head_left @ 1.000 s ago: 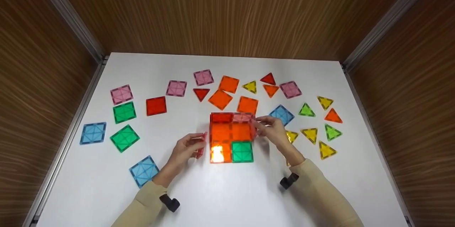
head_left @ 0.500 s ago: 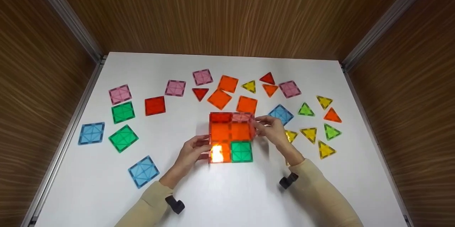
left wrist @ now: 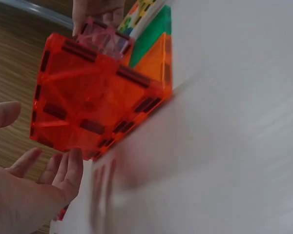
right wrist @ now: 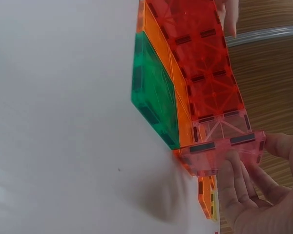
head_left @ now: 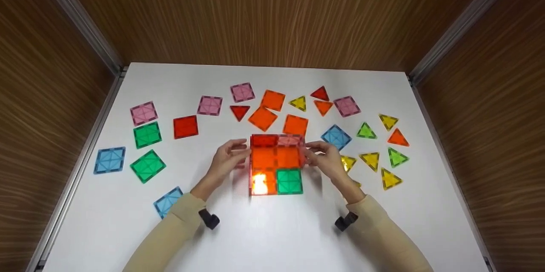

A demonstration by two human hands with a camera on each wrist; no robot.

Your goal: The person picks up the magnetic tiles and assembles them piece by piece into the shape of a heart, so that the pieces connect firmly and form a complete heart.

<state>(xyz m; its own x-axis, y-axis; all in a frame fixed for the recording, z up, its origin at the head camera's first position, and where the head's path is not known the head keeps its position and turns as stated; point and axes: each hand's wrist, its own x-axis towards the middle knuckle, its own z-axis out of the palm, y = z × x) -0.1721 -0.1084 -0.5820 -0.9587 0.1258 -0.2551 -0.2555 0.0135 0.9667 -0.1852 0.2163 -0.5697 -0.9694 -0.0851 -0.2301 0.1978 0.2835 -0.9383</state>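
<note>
A small box of clear magnetic tiles stands mid-table. Its base has orange tiles (head_left: 264,158) and a green tile (head_left: 289,181). A red tile (head_left: 264,140) and a pink tile (right wrist: 224,126) form the upright back, and red tiles (left wrist: 73,92) stand along the left. My left hand (head_left: 225,159) is beside this red wall, fingers loosely extended, fingertips right at its lower far part in the left wrist view. With my right hand (head_left: 325,159) I hold the upright pink tile (right wrist: 205,158) on the right side, thumb at its top edge, fingers against its outer face.
Loose square tiles lie left and behind, among them a red square (head_left: 185,127), a green square (head_left: 147,165) and a blue square (head_left: 110,160). Triangles, such as a yellow triangle (head_left: 369,161), are scattered right. Wood-grain panels (head_left: 272,16) surround the white table (head_left: 272,238).
My left hand brought a red tile rightward to the box's left side, where it now stands, then slid away from the near end toward the back. The right hand stays at the pink tile.
</note>
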